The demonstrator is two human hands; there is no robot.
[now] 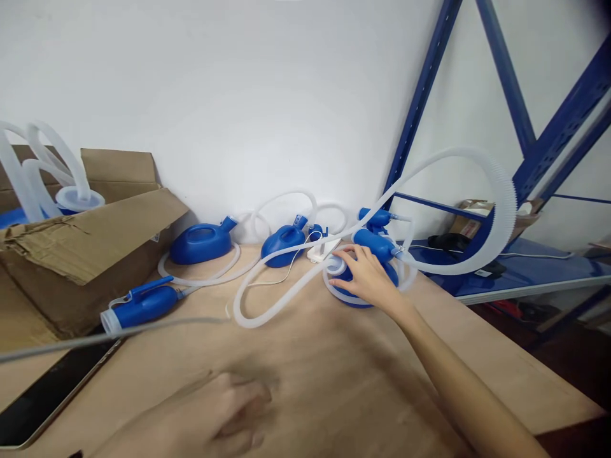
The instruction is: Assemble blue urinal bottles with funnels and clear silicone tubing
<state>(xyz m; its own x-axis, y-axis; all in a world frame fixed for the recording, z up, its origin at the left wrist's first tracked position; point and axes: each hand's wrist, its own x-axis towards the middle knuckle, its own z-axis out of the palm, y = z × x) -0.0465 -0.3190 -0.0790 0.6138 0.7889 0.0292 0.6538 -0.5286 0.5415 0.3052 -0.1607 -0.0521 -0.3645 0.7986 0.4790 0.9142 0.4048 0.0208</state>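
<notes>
At the right of the table, my right hand reaches over a blue plastic bottle. Its thumb and fingers curve round the white ringed end of a translucent corrugated hose on that bottle. This hose loops forward over the table, then rises in a big arc to the right. Beside my wrist lies a blue tubular handpiece joined to a hose. My left hand is low at the front, over the table; motion smears its fingers, and nothing shows clearly in it.
Two blue jug-like bottles with hoses stand along the wall. Another blue handpiece lies at the left, near a tablet. A cardboard box holds more hoses. A white power strip, a grey cable and a blue shelf rack are also there.
</notes>
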